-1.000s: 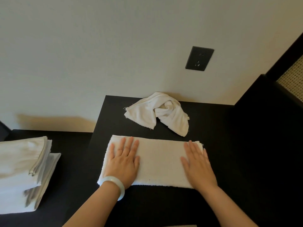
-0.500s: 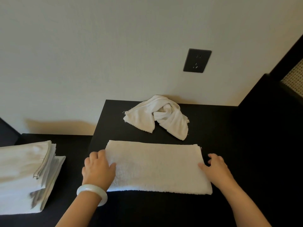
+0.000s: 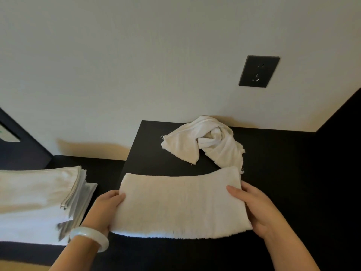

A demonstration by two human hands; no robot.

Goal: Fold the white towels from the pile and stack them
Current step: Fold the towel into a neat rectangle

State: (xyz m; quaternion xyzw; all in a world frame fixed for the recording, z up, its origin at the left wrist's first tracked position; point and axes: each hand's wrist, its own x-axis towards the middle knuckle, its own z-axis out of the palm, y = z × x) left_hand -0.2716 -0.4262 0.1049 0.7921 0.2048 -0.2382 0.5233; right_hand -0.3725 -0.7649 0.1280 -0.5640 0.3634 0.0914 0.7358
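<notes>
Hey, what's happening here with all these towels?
A person is folding white towels on a black table. The left hand and the right hand each grip one end of a folded towel. One crumpled towel lies near the wall, not yet folded. A stack of folded towels sits off to the left.

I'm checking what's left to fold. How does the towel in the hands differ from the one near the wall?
The held towel is a flat, neat rectangle; the far towel is crumpled and twisted. The held towel is gripped at both ends by the left hand and right hand; the far towel lies untouched on the black table. Both are white.
</notes>
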